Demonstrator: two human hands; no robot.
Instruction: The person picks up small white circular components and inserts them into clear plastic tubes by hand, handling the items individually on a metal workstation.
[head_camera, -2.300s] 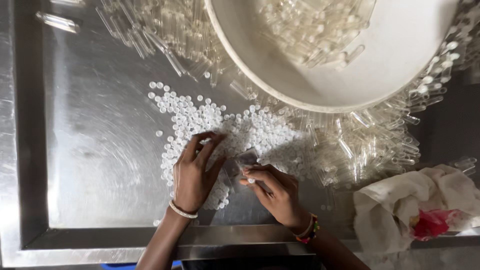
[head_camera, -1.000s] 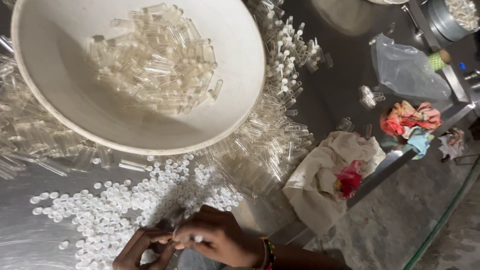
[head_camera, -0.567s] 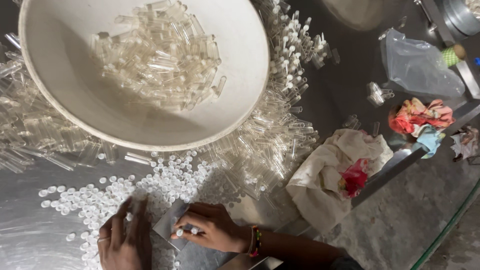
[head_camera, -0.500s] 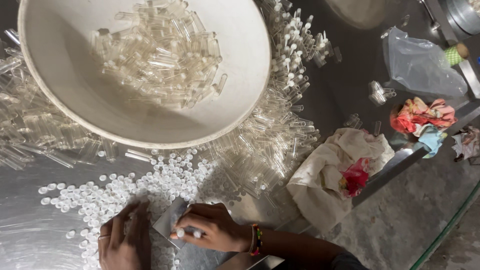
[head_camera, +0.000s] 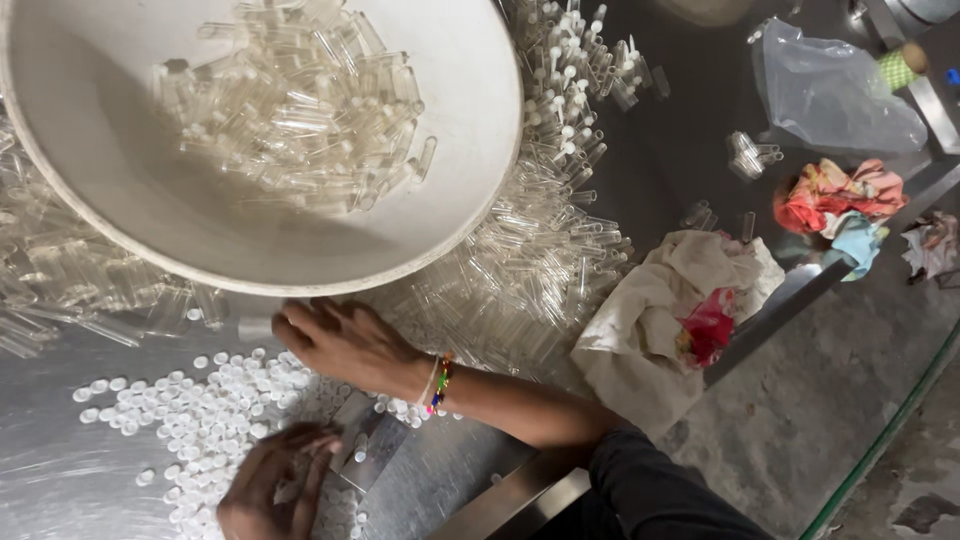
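My right hand (head_camera: 345, 345) reaches left across the steel table (head_camera: 60, 480), its fingertips just under the rim of a big white bowl (head_camera: 480, 200), next to a loose clear tube (head_camera: 255, 328). Its palm faces down, so I cannot see whether it holds anything. A beaded bracelet is on that wrist. My left hand (head_camera: 275, 490) rests fingers-down on a spread of small white caps (head_camera: 210, 400) near the front edge. The bowl holds a heap of clear plastic tubes (head_camera: 300, 110). Many more clear tubes (head_camera: 540, 250) lie piled on the table around the bowl.
A crumpled pale cloth with a red patch (head_camera: 650, 320) hangs over the table's right edge. Further right lie a clear plastic bag (head_camera: 830, 90) and a colourful rag (head_camera: 830, 195). The bare concrete floor (head_camera: 820, 420) shows below the table's raised edge.
My right hand has left the spot beside my left hand and stretched up-left to the bowl's rim. My left hand has slid down and nearer to the front edge.
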